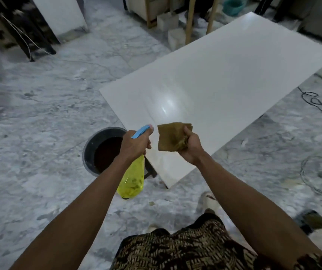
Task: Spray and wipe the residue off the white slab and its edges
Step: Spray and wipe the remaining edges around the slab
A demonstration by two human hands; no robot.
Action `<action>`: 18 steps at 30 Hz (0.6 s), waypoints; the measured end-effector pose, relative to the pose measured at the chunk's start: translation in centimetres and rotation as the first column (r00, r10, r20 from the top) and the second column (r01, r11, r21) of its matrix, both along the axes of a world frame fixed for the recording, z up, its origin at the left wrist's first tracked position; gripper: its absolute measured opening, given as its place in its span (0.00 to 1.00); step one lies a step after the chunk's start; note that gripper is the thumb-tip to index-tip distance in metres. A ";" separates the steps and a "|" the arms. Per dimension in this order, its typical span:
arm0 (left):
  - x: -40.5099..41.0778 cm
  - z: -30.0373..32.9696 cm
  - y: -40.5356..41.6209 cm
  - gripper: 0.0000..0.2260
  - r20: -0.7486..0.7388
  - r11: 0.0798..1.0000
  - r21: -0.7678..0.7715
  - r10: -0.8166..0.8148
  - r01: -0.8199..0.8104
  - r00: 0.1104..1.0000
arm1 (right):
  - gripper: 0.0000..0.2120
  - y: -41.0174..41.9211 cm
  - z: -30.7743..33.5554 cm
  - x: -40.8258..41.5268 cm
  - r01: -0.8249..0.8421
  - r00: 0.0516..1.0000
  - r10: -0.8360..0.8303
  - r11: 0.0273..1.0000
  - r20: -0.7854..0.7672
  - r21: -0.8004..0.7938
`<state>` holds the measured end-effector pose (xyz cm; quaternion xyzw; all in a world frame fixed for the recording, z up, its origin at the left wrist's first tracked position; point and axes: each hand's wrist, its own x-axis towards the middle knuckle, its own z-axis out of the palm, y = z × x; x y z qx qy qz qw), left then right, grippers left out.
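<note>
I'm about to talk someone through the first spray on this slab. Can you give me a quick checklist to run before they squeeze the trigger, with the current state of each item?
1. Spray bottle gripped in left hand: ok.
2. Blue nozzle aimed toward the white slab: ok.
3. Brown cloth ready in right hand, held above the slab: ok.
4. Liquid left in the bottle: cannot tell, though the yellow body is see-through.
5. Slab surface free of objects: ok.
6. Where the residue lies: cannot tell; glare hides the surface.

The left hand [135, 145] grips a yellow spray bottle [132, 178], the right hand [190, 148] a brown cloth [170, 136].
</note>
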<state>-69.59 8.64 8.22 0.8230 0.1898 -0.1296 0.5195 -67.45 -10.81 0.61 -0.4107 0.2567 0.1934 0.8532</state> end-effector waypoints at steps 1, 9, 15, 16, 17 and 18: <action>1.0 0.2 -1.4 0.26 -0.005 1.000 -0.001 -0.022 0.022 1.000 | 0.22 -2.0 0.4 0.9 0.027 0.999 -0.028 0.999 0.020 0.019; 9.1 0.1 -17.7 0.24 0.013 0.985 0.010 -0.175 0.175 0.985 | 0.20 -18.9 2.3 6.8 0.125 0.990 -0.128 0.991 0.064 0.053; 16.3 0.8 -34.4 0.25 -0.013 0.974 -0.042 -0.222 0.221 0.975 | 0.23 -33.6 3.4 12.9 0.136 0.987 -0.139 0.990 0.075 0.043; 17.3 0.9 -36.7 0.25 -0.018 0.974 -0.046 -0.221 0.220 0.975 | 0.22 -35.6 3.6 13.8 0.153 0.984 -0.158 0.986 0.081 0.064; 18.5 0.9 -39.3 0.23 -0.028 0.972 -0.058 -0.228 0.226 0.973 | 0.22 -38.0 3.9 14.8 0.169 0.981 -0.175 0.983 0.083 0.075; 19.5 0.8 -41.7 0.22 -0.042 0.970 -0.069 -0.234 0.231 0.971 | 0.21 -40.3 4.1 15.8 0.181 0.979 -0.187 0.980 0.084 0.081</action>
